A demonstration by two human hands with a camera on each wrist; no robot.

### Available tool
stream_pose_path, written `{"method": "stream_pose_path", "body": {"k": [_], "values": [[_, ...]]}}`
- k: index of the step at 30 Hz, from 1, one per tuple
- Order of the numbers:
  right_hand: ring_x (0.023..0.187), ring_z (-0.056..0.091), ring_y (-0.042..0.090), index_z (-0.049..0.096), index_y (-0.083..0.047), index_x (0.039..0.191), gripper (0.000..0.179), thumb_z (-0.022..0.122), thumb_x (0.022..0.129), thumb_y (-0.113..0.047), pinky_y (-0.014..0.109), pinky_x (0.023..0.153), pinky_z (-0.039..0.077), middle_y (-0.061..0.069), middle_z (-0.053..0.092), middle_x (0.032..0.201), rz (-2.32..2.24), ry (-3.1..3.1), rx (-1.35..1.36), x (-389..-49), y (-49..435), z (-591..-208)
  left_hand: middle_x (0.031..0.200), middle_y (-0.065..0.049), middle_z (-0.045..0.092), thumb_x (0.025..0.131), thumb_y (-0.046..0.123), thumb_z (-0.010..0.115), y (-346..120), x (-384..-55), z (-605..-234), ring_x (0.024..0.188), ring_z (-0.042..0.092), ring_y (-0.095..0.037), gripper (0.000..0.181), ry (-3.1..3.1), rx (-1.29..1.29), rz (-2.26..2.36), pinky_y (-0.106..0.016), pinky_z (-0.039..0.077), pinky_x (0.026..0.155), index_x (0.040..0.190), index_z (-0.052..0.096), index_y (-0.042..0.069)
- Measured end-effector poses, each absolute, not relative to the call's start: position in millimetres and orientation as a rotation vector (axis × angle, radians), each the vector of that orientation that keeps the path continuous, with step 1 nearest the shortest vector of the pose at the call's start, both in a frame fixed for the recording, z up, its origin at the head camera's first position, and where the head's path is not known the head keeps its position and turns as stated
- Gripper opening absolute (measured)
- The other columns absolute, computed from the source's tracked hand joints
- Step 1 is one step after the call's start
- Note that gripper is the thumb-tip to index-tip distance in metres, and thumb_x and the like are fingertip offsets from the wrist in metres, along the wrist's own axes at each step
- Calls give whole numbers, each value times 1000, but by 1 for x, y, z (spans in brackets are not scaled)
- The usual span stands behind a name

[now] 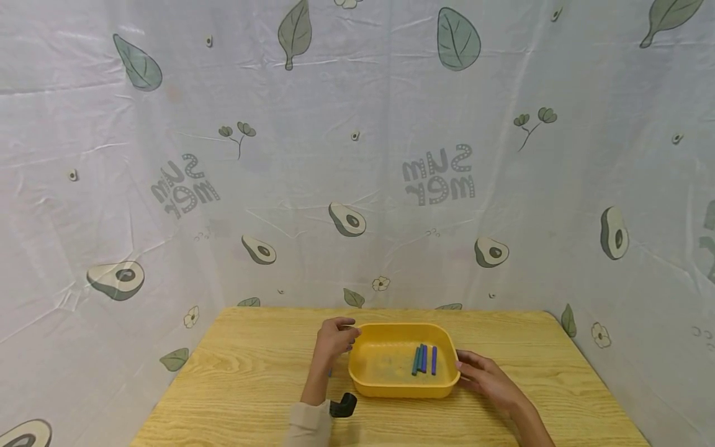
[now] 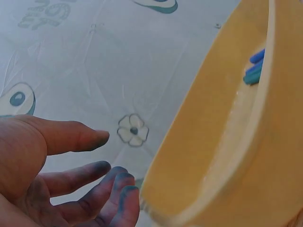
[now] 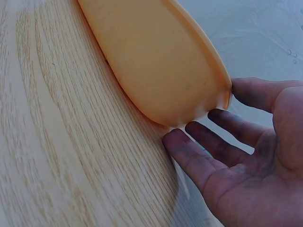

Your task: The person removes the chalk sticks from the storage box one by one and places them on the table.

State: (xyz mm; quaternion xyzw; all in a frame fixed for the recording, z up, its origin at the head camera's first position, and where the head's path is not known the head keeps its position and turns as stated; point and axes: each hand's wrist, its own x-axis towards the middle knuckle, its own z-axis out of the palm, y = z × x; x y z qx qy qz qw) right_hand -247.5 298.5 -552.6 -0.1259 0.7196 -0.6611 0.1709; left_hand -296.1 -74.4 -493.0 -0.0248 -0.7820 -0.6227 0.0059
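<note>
A yellow plastic tray (image 1: 402,390) stands on the table, with several blue, purple and teal chalk-like sticks (image 1: 424,359) lying in its right half. My left hand (image 1: 337,337) is beside the tray's far left corner. Its fingers are loosely bent, smudged blue-green, and hold nothing in the left wrist view. At the tray's right end, my right hand (image 1: 486,375) touches the outer wall with fairly straight fingers (image 3: 189,151). The right thumb (image 3: 251,92) meets the rim. A small blue piece (image 1: 330,372) shows beside the left forearm, mostly hidden.
The wood-grain table (image 1: 251,372) extends on both sides of the tray. A pale curtain (image 1: 357,174) with leaf and avocado prints stands behind it and along the sides. A black wrist-camera mount (image 1: 343,405) sits by the left sleeve. Bluish dust marks the tray floor.
</note>
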Motion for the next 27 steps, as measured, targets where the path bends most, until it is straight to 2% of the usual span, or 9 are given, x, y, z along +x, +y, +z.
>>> {"method": "stream_pose_path", "body": {"k": [3, 5, 15, 21, 27], "values": [[146, 55, 40, 19, 17, 163, 70, 47, 117, -26, 39, 109, 58, 41, 30, 165, -1882, 2038, -351, -247, 299, -553, 102, -19, 77, 94, 9, 76, -66, -295, -493, 78, 69, -18, 44, -2458, -110, -1943, -32, 61, 69, 134, 69, -9], [145, 56, 40, 19, 18, 163, 70, 47, 117, -26, 39, 110, 58, 42, 30, 165, -1880, 2036, -351, -247, 299, -554, 102, -19, 77, 95, 9, 76, -62, -295, -493, 79, 70, -18, 43, -2474, -135, -1921, -34, 63, 71, 134, 69, -8], [144, 59, 34, 19, 16, 164, 71, 48, 116, -29, 37, 109, 58, 40, 31, 166, -1876, 2035, -353, -248, 301, -554, 102, -18, 77, 94, 9, 77, -37, -296, -498, 93, 74, -43, 42, -2498, -161, -1929, -39, 65, 74, 132, 71, -7], [145, 56, 39, 19, 16, 164, 71, 48, 116, -28, 39, 110, 57, 40, 30, 166, -1877, 2032, -365, -247, 300, -553, 104, -19, 78, 95, 8, 76, -22, -298, -502, 95, 74, -44, 45, -2537, -164, -1919, -33, 64, 71, 135, 68, -10], [144, 57, 38, 19, 14, 165, 72, 48, 116, -30, 39, 110, 57, 40, 30, 166, -1878, 2035, -324, -247, 300, -552, 104, -17, 77, 94, 8, 78, -6, -299, -508, 95, 74, -45, 46, -2541, -186, -1926, -38, 64, 72, 134, 68, -10]]}}
